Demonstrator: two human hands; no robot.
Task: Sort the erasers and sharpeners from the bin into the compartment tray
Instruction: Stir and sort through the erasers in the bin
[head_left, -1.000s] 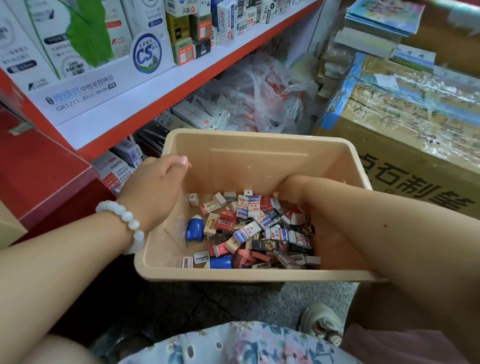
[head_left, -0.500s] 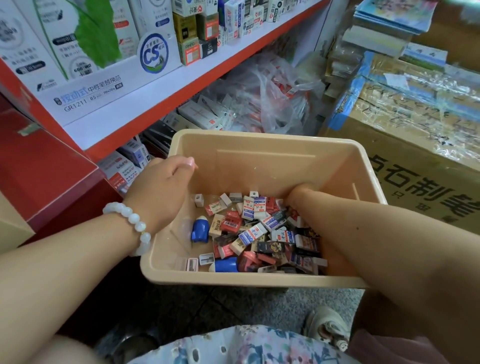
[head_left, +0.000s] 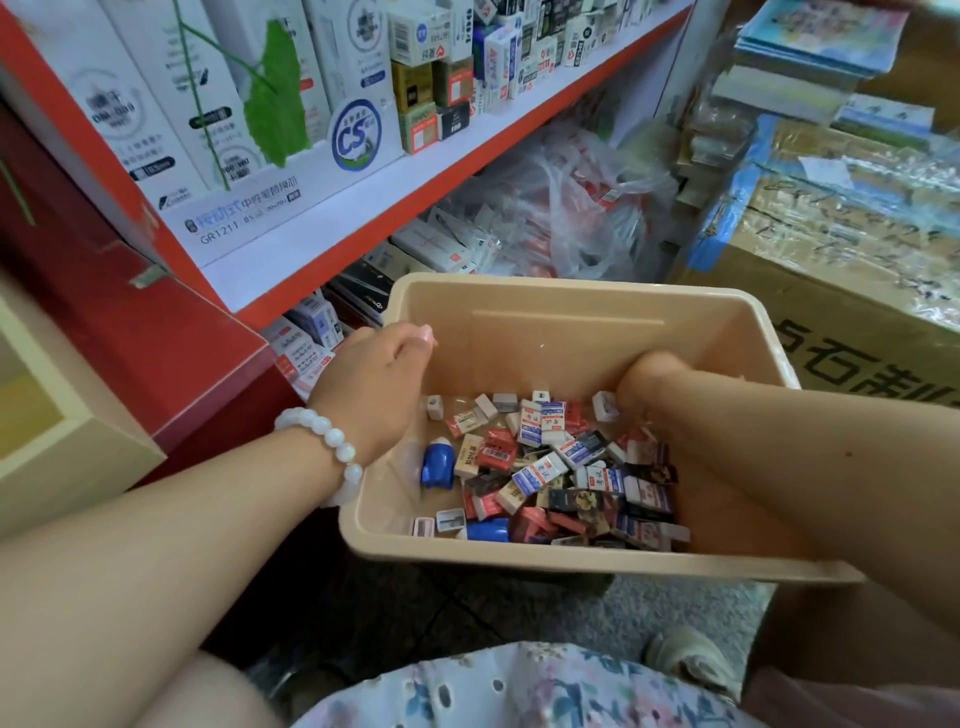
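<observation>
A beige plastic bin (head_left: 566, 332) sits at the scene's centre, its floor heaped with small wrapped erasers (head_left: 540, 467) and a few sharpeners, among them a blue one (head_left: 435, 465) at the left. The left hand (head_left: 379, 384), with a white bead bracelet (head_left: 332, 447) at its wrist, grips the bin's left rim with curled fingers. The right hand (head_left: 644, 376) reaches down into the pile at the far right, its fingers hidden, so I cannot tell its grip; a red-edged shelf (head_left: 415, 197) of stationery boxes stands behind.

Illumination is bright, even and diffuse; shadows are soft. Glare marks the plastic film on the carton (head_left: 852, 223) and the clear bags (head_left: 566, 208). Wide-angle distortion bends the shelf edge (head_left: 467, 150). Near forearms and floral fabric (head_left: 519, 691) at the bottom edge are soft-focused; frame corners show slight blur.
</observation>
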